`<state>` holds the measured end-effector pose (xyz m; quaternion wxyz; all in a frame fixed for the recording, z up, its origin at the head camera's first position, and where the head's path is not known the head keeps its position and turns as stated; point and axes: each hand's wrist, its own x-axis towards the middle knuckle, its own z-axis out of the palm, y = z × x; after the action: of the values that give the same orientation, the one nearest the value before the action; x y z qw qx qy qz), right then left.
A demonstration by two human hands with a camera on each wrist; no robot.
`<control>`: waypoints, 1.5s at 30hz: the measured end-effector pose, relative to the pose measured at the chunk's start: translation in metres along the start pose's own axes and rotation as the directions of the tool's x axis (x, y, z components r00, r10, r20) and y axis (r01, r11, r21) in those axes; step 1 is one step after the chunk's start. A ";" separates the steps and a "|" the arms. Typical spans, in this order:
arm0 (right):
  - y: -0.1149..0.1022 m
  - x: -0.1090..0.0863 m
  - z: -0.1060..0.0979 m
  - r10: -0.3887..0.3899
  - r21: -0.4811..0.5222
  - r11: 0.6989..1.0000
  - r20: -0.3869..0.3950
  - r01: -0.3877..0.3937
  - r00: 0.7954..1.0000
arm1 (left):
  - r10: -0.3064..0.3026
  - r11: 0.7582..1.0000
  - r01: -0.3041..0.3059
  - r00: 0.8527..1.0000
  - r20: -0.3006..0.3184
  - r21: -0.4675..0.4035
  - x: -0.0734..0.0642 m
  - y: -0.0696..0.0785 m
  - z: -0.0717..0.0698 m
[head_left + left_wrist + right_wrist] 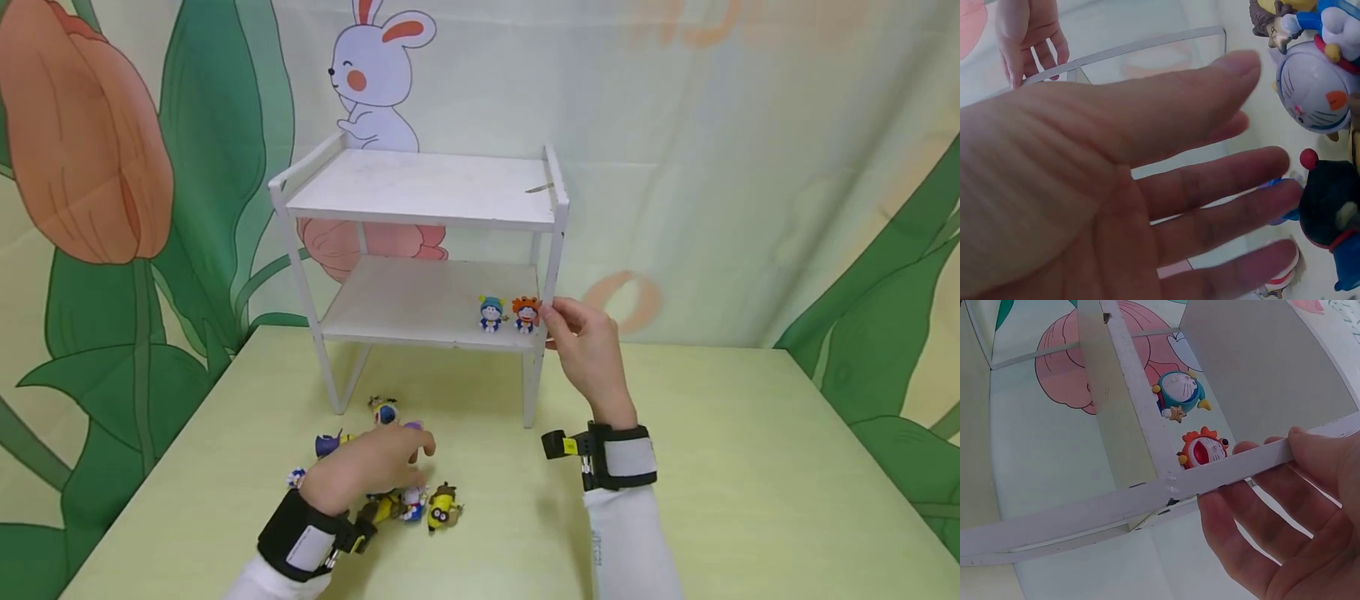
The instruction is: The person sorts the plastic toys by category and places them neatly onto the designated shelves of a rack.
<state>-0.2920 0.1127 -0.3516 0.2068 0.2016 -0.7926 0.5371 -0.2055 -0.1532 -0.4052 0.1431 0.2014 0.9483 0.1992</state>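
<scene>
On the middle shelf, at the right end of a small white rack (420, 190), stand two toy figurines: one in a teal hood (491, 313) and one in an orange crab hat (527, 314). My right hand (595, 354) is at the rack's front right post (1235, 464), thumb on one side and fingers on the other, with fingertips close to the crab-hat figurine. Lower left, my left hand (369, 468) hovers over a loose group of figurines with its fingers spread apart and nothing between them. A white cat figurine (1316, 87) and a dark-hooded figurine (1329, 200) lie just beyond its fingertips.
Several figurines lie on the pale green table (735, 467) around my left hand, among them a yellow goggled one (442, 507) and a blue-and-yellow one (327, 444). A printed curtain (712, 167) hangs behind the rack.
</scene>
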 end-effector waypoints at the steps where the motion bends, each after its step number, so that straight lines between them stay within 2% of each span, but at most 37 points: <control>1: -0.001 0.000 0.000 0.003 0.002 1.000 0.001 -0.003 1.000 | -0.007 1.000 0.007 1.000 0.007 0.009 0.000 0.000 0.000; 10: -0.001 -0.003 -0.001 0.038 0.022 0.999 -0.005 -0.038 0.999 | -0.078 0.996 0.075 0.995 0.062 0.048 0.001 0.000 0.005; 19: 0.000 -0.001 0.000 0.008 0.033 0.999 0.003 -0.008 1.000 | -0.066 0.991 0.058 0.995 0.069 0.120 -0.001 0.004 0.010; 24: -0.001 0.000 0.000 0.002 0.023 1.000 0.001 -0.002 1.000 | -0.072 0.991 0.065 0.996 0.059 0.114 -0.001 0.007 0.009; 31: -0.001 0.000 0.000 0.005 0.017 1.000 0.000 -0.005 1.000 | -0.067 0.997 0.064 0.995 0.070 0.044 0.001 0.006 0.008; 39: 0.000 0.001 0.000 0.002 0.015 1.000 0.000 -0.002 1.000 | -0.009 1.000 0.009 1.000 -0.003 -0.022 -0.001 0.007 -0.002; 45: -0.001 0.000 0.000 0.011 0.018 1.000 0.001 -0.011 1.000 | 0.053 0.997 -0.058 0.994 -0.092 -0.054 -0.001 0.001 -0.015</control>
<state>-0.2918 0.1121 -0.3510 0.2018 0.1993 -0.7889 0.5451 -0.2103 -0.1579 -0.3912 0.0999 0.2142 0.9419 0.2387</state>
